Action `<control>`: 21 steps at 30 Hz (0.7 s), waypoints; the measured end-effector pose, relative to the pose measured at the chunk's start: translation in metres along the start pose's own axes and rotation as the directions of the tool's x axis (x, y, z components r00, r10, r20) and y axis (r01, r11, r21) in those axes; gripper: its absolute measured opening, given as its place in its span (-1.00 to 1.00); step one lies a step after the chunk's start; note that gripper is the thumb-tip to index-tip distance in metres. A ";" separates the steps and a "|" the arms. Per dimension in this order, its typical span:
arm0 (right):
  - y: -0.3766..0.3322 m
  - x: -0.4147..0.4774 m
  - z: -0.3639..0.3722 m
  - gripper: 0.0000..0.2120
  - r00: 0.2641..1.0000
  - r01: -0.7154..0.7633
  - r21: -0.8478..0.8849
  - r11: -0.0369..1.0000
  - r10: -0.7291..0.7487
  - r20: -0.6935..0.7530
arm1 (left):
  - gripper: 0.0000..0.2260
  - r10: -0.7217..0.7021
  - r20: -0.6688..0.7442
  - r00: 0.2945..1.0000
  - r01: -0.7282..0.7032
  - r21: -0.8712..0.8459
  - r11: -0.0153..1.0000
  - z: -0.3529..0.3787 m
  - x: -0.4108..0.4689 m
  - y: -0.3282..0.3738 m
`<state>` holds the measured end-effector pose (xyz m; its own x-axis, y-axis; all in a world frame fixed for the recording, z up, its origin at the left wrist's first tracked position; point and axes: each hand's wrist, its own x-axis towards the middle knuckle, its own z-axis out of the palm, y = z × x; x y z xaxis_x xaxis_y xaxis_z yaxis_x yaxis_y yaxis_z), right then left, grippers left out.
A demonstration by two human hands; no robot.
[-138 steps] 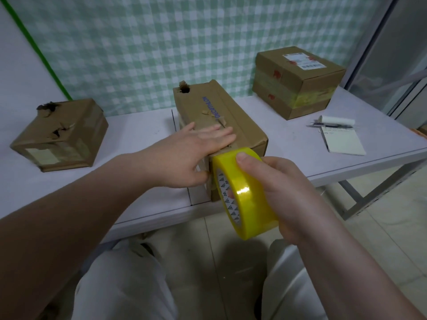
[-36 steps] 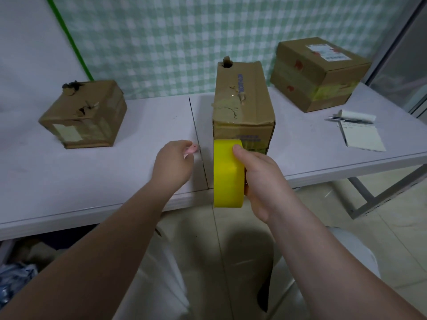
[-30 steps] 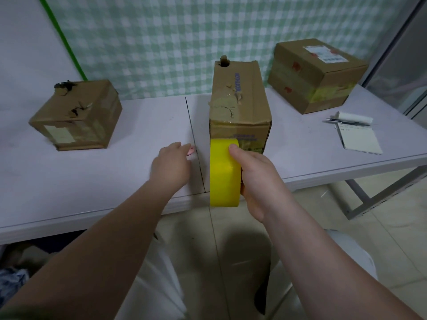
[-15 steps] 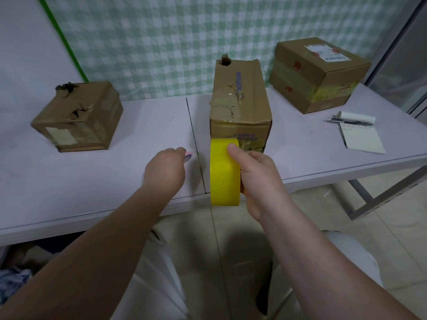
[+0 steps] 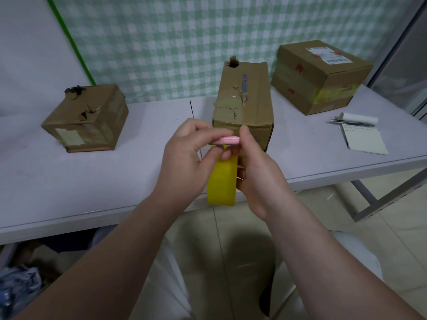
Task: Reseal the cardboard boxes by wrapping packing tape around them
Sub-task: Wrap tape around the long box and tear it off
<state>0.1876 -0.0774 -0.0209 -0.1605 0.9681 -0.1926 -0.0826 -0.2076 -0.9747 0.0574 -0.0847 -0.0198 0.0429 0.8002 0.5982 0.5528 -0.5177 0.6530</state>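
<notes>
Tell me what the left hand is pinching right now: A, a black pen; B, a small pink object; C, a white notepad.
B: the left hand pinches a small pink object just above the yellow tape roll that the right hand grips.

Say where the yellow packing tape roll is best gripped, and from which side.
Grip the yellow packing tape roll by its rim from the right. It is on edge, outer band facing the camera, so its flat side faces right, where the right hand holds it. The left hand pinches a small pink tool above.
</notes>
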 end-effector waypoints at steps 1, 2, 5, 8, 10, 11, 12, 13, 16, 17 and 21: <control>0.000 -0.001 -0.002 -0.54 1.000 -0.007 0.037 0.999 0.006 0.030 | -0.77 0.003 0.007 1.000 -0.003 -0.001 1.000 0.001 0.000 0.001; -0.001 -0.002 -0.003 -0.58 0.999 -0.010 0.069 0.998 0.007 0.054 | -0.77 0.011 0.011 1.000 -0.011 0.003 1.000 0.001 0.000 0.002; -0.005 -0.004 -0.006 -0.71 0.997 -0.019 0.139 0.990 0.007 0.083 | -0.73 0.031 0.013 0.999 -0.031 -0.011 0.999 0.003 -0.003 0.002; -0.008 -0.005 -0.004 -0.78 0.994 -0.049 0.179 0.983 0.031 0.106 | -0.59 -0.201 -0.019 0.979 0.197 -0.119 0.973 0.007 -0.005 0.006; -0.007 -0.005 -0.004 -0.82 0.994 -0.071 0.183 0.981 0.054 0.096 | -0.60 -0.471 -0.050 0.880 0.460 -0.153 0.875 0.009 -0.004 0.010; -0.006 -0.005 -0.003 -0.82 0.994 -0.079 0.194 0.978 0.062 0.088 | -0.62 -0.582 -0.010 0.813 0.572 -0.173 0.802 0.009 -0.003 0.010; -0.006 -0.005 -0.004 -0.82 0.994 -0.082 0.210 0.974 0.066 0.086 | -0.64 -0.654 0.076 0.752 0.654 -0.207 0.728 0.010 -0.003 0.010; -0.005 -0.005 -0.004 -0.82 0.994 -0.082 0.219 0.972 0.063 0.092 | -0.66 -0.687 0.183 0.704 0.709 -0.249 0.660 0.011 -0.003 0.009; -0.009 -0.005 -0.009 -0.79 0.988 -0.077 0.147 0.986 0.055 0.146 | -0.60 -0.676 0.404 0.616 0.786 -0.365 0.498 0.012 -0.001 0.006; -0.011 -0.005 -0.012 -0.78 0.988 -0.062 0.073 0.995 0.051 0.144 | -0.54 -0.671 0.434 0.601 0.796 -0.395 0.458 0.012 0.000 0.005; -0.027 -0.005 -0.024 -0.67 0.982 0.156 -0.428 0.890 -0.187 -0.030 | -0.68 -0.670 0.454 0.588 0.791 -0.494 0.360 0.012 0.006 0.000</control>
<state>0.2139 -0.0734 0.0039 -0.1127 0.9936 -0.0105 0.3222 0.0265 -0.9463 0.0677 -0.0766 -0.0221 0.0327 0.9545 -0.2964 -0.1777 0.2974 0.9381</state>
